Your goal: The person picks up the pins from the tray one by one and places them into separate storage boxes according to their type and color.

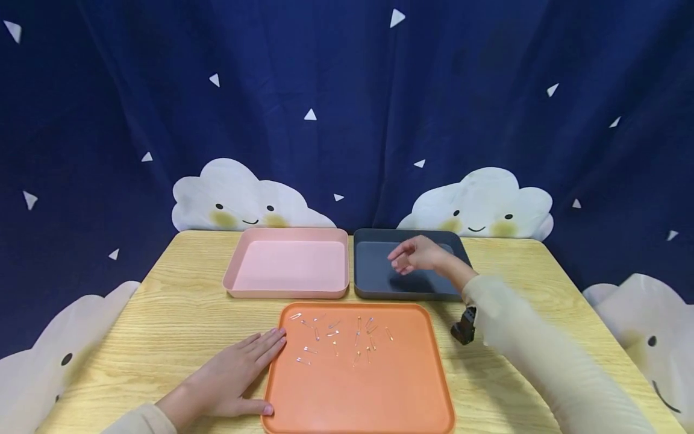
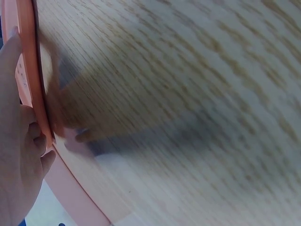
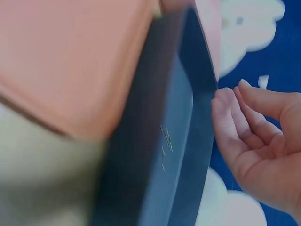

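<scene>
On the left rim of an orange tray (image 1: 358, 392) rests my left hand (image 1: 238, 371), its fingers straight and thumb spread; the left wrist view shows this hand (image 2: 19, 136) along the rim. Several small safety pins (image 1: 333, 333) lie scattered over the tray's far half, silvery on the left and gold-toned on the right. My right hand (image 1: 417, 253) hovers above a dark grey tray (image 1: 374, 295), fingers loosely bent. In the right wrist view nothing shows between the thumb and fingers of that hand (image 3: 258, 136). A few thin pins (image 3: 167, 139) lie inside the dark tray.
A pink tray (image 1: 287, 293) stands left of the dark one, at the back of the wooden table (image 1: 179, 301). A blue curtain (image 1: 347, 138) with white clouds hangs behind. A black device (image 1: 464, 327) is at the right wrist.
</scene>
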The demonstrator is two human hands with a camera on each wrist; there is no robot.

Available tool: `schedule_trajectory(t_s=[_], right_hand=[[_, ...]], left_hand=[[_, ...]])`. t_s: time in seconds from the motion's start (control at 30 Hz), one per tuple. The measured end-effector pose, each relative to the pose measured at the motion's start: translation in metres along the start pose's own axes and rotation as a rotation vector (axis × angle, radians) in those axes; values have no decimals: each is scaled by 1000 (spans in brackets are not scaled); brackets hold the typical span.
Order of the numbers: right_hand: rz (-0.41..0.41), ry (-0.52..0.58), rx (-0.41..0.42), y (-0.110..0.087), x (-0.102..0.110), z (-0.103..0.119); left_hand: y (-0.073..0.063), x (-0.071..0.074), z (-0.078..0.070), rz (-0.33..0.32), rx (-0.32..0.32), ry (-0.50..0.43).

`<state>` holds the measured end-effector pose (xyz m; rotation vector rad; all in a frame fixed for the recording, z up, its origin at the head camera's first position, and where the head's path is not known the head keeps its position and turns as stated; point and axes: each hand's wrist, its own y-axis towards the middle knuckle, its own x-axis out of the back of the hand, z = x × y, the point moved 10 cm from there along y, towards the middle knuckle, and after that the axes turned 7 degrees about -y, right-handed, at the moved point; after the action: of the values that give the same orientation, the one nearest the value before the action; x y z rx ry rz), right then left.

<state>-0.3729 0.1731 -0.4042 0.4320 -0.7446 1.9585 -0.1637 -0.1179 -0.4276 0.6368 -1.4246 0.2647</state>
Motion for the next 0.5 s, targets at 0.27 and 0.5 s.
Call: schedule_trajectory(t_s=[0.27,0.5], right_hand=[[35,-105,117,-44,-57,9],[-36,-424,286,-68,-84,17]], left_hand=[[-1,-1,1,16,23,-15],[-2,-2,0,13,16,-18]])
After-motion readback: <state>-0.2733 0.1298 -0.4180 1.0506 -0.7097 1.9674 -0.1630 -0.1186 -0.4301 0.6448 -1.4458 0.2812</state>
